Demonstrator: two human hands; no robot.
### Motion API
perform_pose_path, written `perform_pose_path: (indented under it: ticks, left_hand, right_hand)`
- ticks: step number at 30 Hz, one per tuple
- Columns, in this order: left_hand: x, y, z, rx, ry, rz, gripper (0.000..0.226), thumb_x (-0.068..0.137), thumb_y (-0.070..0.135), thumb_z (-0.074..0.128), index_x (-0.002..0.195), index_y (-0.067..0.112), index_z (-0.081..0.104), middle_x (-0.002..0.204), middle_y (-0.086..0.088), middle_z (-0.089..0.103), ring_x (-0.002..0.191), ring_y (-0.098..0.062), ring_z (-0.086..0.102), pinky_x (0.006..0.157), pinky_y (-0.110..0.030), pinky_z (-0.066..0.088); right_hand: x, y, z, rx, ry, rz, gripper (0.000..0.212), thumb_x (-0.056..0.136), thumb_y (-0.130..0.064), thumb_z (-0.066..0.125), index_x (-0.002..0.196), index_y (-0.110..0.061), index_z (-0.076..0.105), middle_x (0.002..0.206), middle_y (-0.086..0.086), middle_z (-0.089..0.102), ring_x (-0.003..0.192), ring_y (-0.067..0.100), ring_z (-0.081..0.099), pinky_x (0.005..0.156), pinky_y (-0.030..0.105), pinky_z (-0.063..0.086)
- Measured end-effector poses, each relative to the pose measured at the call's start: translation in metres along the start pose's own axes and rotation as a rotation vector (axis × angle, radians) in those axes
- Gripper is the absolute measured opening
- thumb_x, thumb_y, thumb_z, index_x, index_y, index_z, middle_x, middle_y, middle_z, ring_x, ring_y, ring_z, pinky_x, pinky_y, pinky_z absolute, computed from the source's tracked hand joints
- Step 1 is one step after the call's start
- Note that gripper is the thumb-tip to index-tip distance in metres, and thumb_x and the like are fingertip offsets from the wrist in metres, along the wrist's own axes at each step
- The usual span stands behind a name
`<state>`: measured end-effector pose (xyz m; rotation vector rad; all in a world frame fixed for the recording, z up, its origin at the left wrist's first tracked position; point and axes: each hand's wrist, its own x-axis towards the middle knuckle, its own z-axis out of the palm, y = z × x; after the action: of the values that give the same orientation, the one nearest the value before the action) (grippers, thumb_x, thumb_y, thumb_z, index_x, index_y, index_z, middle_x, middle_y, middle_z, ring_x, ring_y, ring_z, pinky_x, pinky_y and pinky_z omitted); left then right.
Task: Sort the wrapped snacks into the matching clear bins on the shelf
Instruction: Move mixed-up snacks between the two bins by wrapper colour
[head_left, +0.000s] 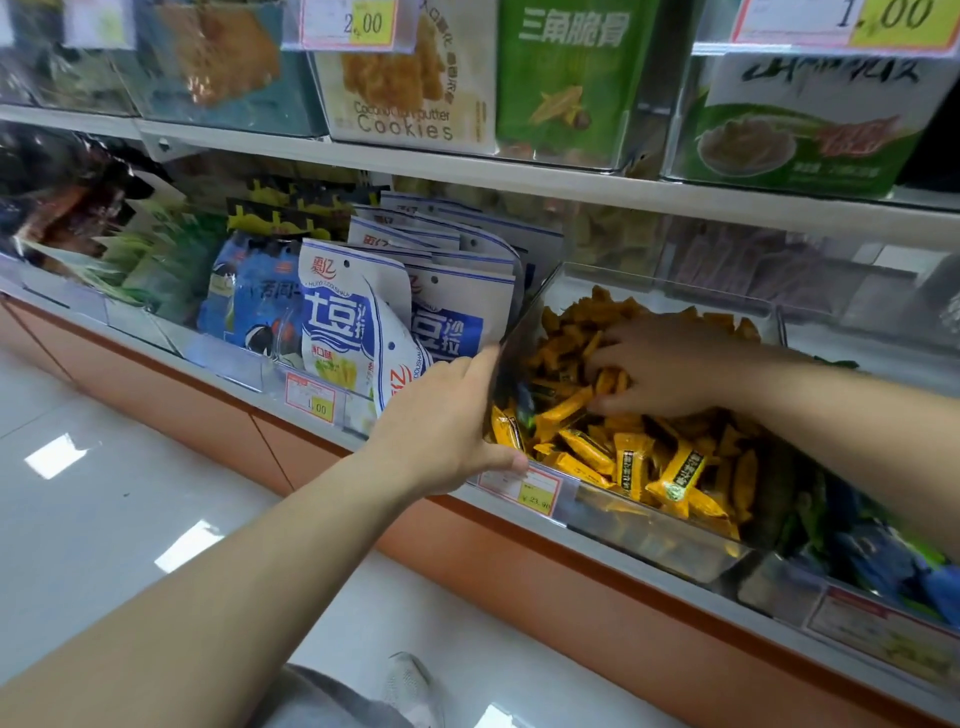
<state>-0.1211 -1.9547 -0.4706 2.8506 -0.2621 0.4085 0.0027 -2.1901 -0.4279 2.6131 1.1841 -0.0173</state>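
A clear bin (660, 525) on the low shelf holds a heap of small orange wrapped snacks (634, 457). My right hand (665, 364) reaches into that heap from the right, its fingers curled down among the wrappers; whether it holds one is hidden. My left hand (441, 431) grips the bin's front left corner, thumb on the front wall beside a price tag (530, 488) and fingers up along the left wall. To the left of the divider stand white and blue snack bags (358, 322).
To the right, another clear bin holds blue and green wrapped snacks (883, 561). Green and dark packets (130, 260) fill the bins at far left. The shelf above (519, 171) carries boxed cookies and green packs. Pale floor tiles and my shoe (410, 686) lie below.
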Motion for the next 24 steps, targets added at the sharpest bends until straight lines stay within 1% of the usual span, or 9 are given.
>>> perform_pose_path:
  ticks: [2, 5, 8, 10, 12, 14, 16, 20, 24]
  left_hand:
    - [0.000, 0.000, 0.000, -0.003, 0.004, 0.002, 0.111, 0.057, 0.075, 0.075, 0.144, 0.029, 0.026, 0.125, 0.002, 0.061, 0.112, -0.020, 0.056, 0.089, -0.036, 0.052]
    - [-0.001, -0.001, 0.000, 0.015, 0.007, 0.009, 0.113, 0.058, 0.076, 0.074, 0.145, 0.027, 0.021, 0.126, 0.000, 0.060, 0.113, -0.020, 0.056, 0.090, -0.035, 0.050]
    - [0.000, 0.001, -0.001, 0.033, -0.005, -0.002, 0.116, 0.058, 0.075, 0.074, 0.147, 0.024, 0.020, 0.126, -0.001, 0.059, 0.115, -0.021, 0.054, 0.092, -0.036, 0.050]
    - [0.002, 0.002, -0.002, 0.027, -0.020, -0.006, 0.116, 0.058, 0.074, 0.076, 0.147, 0.023, 0.022, 0.126, -0.001, 0.058, 0.116, -0.021, 0.054, 0.094, -0.037, 0.051]
    - [0.003, 0.003, -0.004, 0.013, -0.035, -0.007, 0.112, 0.058, 0.073, 0.077, 0.145, 0.024, 0.026, 0.125, 0.000, 0.058, 0.115, -0.021, 0.054, 0.095, -0.038, 0.051]
    - [0.002, 0.003, -0.004, 0.009, -0.038, -0.004, 0.109, 0.059, 0.072, 0.077, 0.144, 0.025, 0.029, 0.124, 0.001, 0.059, 0.115, -0.020, 0.054, 0.094, -0.037, 0.051]
    - [0.000, 0.002, -0.004, 0.008, -0.029, 0.000, 0.106, 0.060, 0.071, 0.077, 0.142, 0.025, 0.029, 0.122, 0.001, 0.060, 0.113, -0.019, 0.054, 0.092, -0.035, 0.051]
    - [-0.001, 0.001, -0.004, -0.002, -0.026, 0.003, 0.107, 0.060, 0.072, 0.077, 0.143, 0.027, 0.027, 0.120, 0.001, 0.060, 0.109, -0.018, 0.055, 0.091, -0.034, 0.051]
    - [0.001, 0.003, -0.007, -0.028, -0.058, -0.010, 0.109, 0.060, 0.070, 0.078, 0.146, 0.029, 0.027, 0.133, 0.002, 0.051, 0.120, -0.018, 0.050, 0.096, -0.035, 0.050]
  right_hand:
    - [-0.005, 0.010, 0.000, -0.006, 0.021, 0.018, 0.070, 0.076, -0.081, 0.027, 0.125, -0.040, 0.056, 0.128, -0.007, 0.053, 0.106, 0.014, 0.049, 0.076, 0.032, 0.042]
    - [-0.010, 0.019, -0.004, -0.064, 0.009, 0.057, 0.064, 0.075, -0.078, 0.032, 0.122, -0.043, 0.058, 0.137, -0.008, 0.049, 0.120, 0.020, 0.049, 0.091, 0.038, 0.047]
    - [-0.013, 0.013, -0.010, -0.067, 0.054, 0.077, 0.067, 0.075, -0.080, 0.037, 0.127, -0.043, 0.058, 0.144, -0.004, 0.045, 0.130, 0.023, 0.040, 0.101, 0.044, 0.042]
    - [-0.007, -0.005, -0.015, 0.063, 0.242, 0.019, 0.066, 0.075, -0.077, 0.037, 0.121, -0.038, 0.063, 0.133, -0.004, 0.054, 0.123, 0.020, 0.046, 0.096, 0.041, 0.045]
    - [0.007, -0.030, -0.017, 0.287, 0.322, -0.024, 0.051, 0.081, -0.066, 0.047, 0.115, -0.033, 0.067, 0.116, -0.007, 0.063, 0.105, 0.013, 0.056, 0.085, 0.034, 0.049]
    - [0.026, -0.054, -0.012, 0.364, 0.247, 0.020, 0.039, 0.086, -0.056, 0.060, 0.112, -0.028, 0.068, 0.103, -0.007, 0.068, 0.089, 0.010, 0.062, 0.076, 0.030, 0.054]
    - [0.043, -0.072, -0.004, 0.328, 0.175, 0.115, 0.030, 0.088, -0.051, 0.064, 0.104, -0.026, 0.068, 0.088, -0.007, 0.067, 0.075, 0.009, 0.063, 0.064, 0.026, 0.054]
    - [0.047, -0.072, -0.004, 0.336, 0.233, 0.187, 0.013, 0.090, -0.033, 0.065, 0.100, -0.027, 0.069, 0.093, -0.007, 0.067, 0.079, 0.011, 0.063, 0.071, 0.030, 0.057]
    - [0.005, -0.049, -0.014, 0.774, 0.451, 0.251, 0.012, 0.091, -0.024, 0.065, 0.098, -0.034, 0.066, 0.098, -0.010, 0.064, 0.090, 0.009, 0.059, 0.072, 0.022, 0.045]
